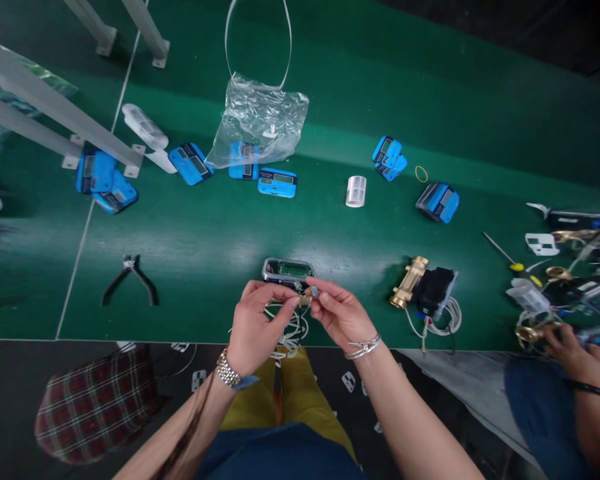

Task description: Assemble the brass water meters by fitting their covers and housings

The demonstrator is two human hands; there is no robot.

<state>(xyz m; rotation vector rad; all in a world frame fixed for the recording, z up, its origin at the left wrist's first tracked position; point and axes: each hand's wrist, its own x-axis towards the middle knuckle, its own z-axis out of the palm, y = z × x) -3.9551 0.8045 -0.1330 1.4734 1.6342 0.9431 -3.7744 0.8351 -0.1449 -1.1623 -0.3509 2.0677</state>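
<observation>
In front of me lies a meter housing (289,269) with a clear rim and a green circuit board inside. My left hand (260,323) is just below it, thumb and forefinger pinched together close to a small greyish piece (297,286); what the fingertips hold is too small to make out. Close beside it, my right hand (343,313) pinches a small grey-blue piece (315,291). A bit of brass fitting (305,301) shows between the hands. White cable (295,327) hangs in loops under them at the table edge.
Cutting pliers (130,277) lie to the left. Blue meter covers (277,183), a plastic bag (265,120) and a label roll (356,191) are farther back. A brass meter (410,282) lies right. At far right, a co-worker's hand (577,353) touches brass parts near a screwdriver (517,267).
</observation>
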